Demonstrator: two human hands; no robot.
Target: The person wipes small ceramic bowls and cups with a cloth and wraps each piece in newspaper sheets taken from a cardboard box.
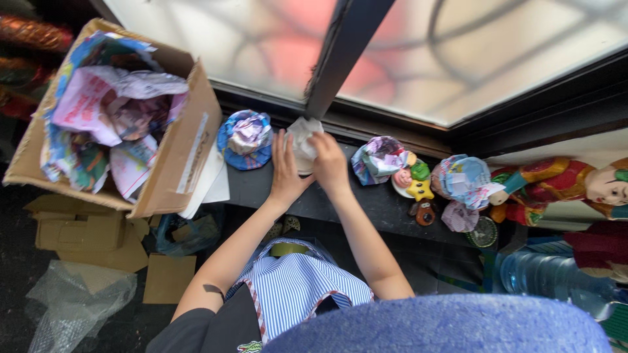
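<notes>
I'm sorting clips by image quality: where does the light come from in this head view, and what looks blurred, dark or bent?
Head view: daylight comes through the frosted window, bright and slightly washed out; the floor at lower left is dark; the blue shape along the bottom edge is close and out of focus; both hands, left hand and right hand, on the white paper wad are sharp; the window frame bows from wide-angle distortion.

Both arms bare from approx. mid upper arm down; left hand point(286, 171) and right hand point(329, 165) w/o gloves, rings or watch, as far as visible. Short dark grey/black sleeve point(190, 330) on left shoulder, small dark mark on left arm just below it. Blue-and-white vertically striped cloth apron bib point(297, 287) w/ thin red-striped edging over a black top; small green embroidered patch at the bottom edge. Blurred blue rounded cloth shape point(445, 325) closest to camera, prob. clothing, can't tell.
</notes>
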